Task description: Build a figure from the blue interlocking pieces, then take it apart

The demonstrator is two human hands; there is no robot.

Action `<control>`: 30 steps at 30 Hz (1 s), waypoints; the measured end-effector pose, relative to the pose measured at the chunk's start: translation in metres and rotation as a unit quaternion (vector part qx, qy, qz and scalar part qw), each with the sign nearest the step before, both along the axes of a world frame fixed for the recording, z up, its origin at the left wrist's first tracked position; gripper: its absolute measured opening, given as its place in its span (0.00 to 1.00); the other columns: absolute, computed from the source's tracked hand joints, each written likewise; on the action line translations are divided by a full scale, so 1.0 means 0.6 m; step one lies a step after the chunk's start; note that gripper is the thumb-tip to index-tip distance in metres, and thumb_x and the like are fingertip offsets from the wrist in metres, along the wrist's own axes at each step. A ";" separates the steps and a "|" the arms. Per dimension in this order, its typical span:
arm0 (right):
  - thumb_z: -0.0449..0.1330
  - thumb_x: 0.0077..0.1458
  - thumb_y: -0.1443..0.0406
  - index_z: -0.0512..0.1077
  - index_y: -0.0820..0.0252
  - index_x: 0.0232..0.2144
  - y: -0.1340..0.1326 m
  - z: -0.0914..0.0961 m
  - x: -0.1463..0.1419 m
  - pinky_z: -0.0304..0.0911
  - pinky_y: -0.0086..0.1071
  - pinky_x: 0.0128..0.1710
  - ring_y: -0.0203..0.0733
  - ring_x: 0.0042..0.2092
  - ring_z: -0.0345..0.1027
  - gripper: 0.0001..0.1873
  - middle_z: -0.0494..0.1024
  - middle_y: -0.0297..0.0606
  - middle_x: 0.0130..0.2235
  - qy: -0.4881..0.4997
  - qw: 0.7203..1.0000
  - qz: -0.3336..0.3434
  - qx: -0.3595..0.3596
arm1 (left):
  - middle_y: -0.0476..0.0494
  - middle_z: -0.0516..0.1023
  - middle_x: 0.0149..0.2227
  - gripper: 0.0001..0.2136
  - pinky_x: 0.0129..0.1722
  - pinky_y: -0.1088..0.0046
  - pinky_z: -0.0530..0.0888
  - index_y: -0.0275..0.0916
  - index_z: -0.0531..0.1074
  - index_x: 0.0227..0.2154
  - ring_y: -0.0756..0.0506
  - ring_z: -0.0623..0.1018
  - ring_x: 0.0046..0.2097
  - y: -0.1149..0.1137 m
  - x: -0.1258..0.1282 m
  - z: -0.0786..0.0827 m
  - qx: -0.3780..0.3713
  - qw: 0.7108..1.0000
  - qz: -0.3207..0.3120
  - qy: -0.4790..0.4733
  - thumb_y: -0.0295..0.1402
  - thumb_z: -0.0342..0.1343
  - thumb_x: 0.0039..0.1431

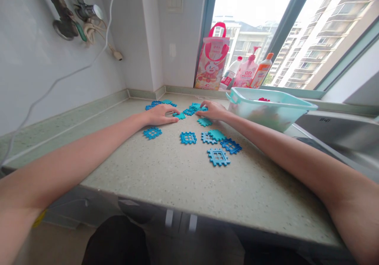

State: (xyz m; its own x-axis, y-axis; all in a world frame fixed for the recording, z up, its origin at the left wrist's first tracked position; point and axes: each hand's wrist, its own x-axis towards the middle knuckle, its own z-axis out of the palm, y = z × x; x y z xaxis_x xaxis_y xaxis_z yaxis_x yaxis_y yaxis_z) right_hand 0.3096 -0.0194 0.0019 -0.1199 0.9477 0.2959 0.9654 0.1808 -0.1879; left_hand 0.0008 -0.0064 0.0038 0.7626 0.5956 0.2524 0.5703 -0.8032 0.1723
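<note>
Flat interlocking plastic building tiles with notched edges, blue and turquoise, lie on the speckled countertop [166, 170]. My left hand [160, 114] has thumb and index finger around a turquoise tile [180, 116]. Opposite it, my right hand [214, 110] has its thumb and fingers curled on a turquoise tile [201, 107] at a small pile of blue tiles [189, 111]. One turquoise tile [204, 122] lies just below the right fingers. Nearer me are window-shaped tiles: a blue one [152, 133], another blue one [188, 137] and a light blue one [218, 157].
A translucent turquoise basin [266, 115] with a red piece [264, 99] inside stands right of my right hand, beside the steel sink [343, 139]. Bottles [246, 71] and a pink bag [211, 62] line the windowsill. A white cable [59, 79] hangs at left.
</note>
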 end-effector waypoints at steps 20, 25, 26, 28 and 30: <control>0.69 0.54 0.52 0.80 0.53 0.42 -0.024 0.018 -0.021 0.67 0.37 0.43 0.50 0.45 0.78 0.16 0.86 0.39 0.46 -0.014 0.998 0.060 0.013 | 0.37 0.79 0.60 0.28 0.61 0.62 0.70 0.40 0.78 0.58 0.36 0.78 0.60 0.002 -0.001 0.000 0.000 1.000 -0.006 0.001 0.55 0.55 0.64; 0.68 0.55 0.53 0.81 0.53 0.46 -0.036 0.018 -0.028 0.66 0.37 0.48 0.49 0.47 0.79 0.18 0.86 0.39 0.47 0.013 0.990 0.110 0.092 | 0.37 0.79 0.60 0.29 0.63 0.61 0.69 0.40 0.78 0.58 0.36 0.77 0.61 0.007 0.000 -0.007 0.009 1.000 -0.003 -0.029 0.56 0.57 0.63; 0.68 0.56 0.54 0.81 0.53 0.47 -0.039 0.017 -0.031 0.66 0.37 0.49 0.49 0.48 0.79 0.18 0.86 0.39 0.47 0.027 0.986 0.134 0.099 | 0.37 0.79 0.60 0.30 0.63 0.60 0.69 0.39 0.77 0.58 0.36 0.76 0.62 0.008 0.000 -0.009 0.013 0.999 0.005 -0.048 0.56 0.59 0.62; 0.67 0.56 0.55 0.81 0.54 0.48 -0.044 0.016 -0.037 0.65 0.37 0.52 0.48 0.49 0.79 0.19 0.86 0.39 0.48 0.050 0.977 0.181 0.103 | 0.36 0.80 0.60 0.34 0.62 0.60 0.70 0.38 0.75 0.60 0.36 0.77 0.61 0.009 0.001 -0.010 0.021 0.996 0.025 -0.089 0.56 0.64 0.58; 0.67 0.56 0.55 0.81 0.54 0.48 -0.049 0.013 -0.042 0.65 0.36 0.53 0.47 0.50 0.79 0.19 0.86 0.38 0.49 0.057 0.968 0.228 0.086 | 0.37 0.82 0.55 0.35 0.60 0.59 0.71 0.39 0.76 0.59 0.36 0.79 0.57 0.010 0.002 -0.010 0.028 0.993 0.029 -0.113 0.56 0.68 0.54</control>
State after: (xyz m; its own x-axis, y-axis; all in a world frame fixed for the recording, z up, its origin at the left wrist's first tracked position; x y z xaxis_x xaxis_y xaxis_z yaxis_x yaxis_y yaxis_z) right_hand 0.2843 -0.0488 0.0099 -0.4712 0.7395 0.4808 0.7529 0.6212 -0.2176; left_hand 0.0019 -0.0004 -0.0019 0.6479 0.6170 0.4468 0.5676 -0.7822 0.2571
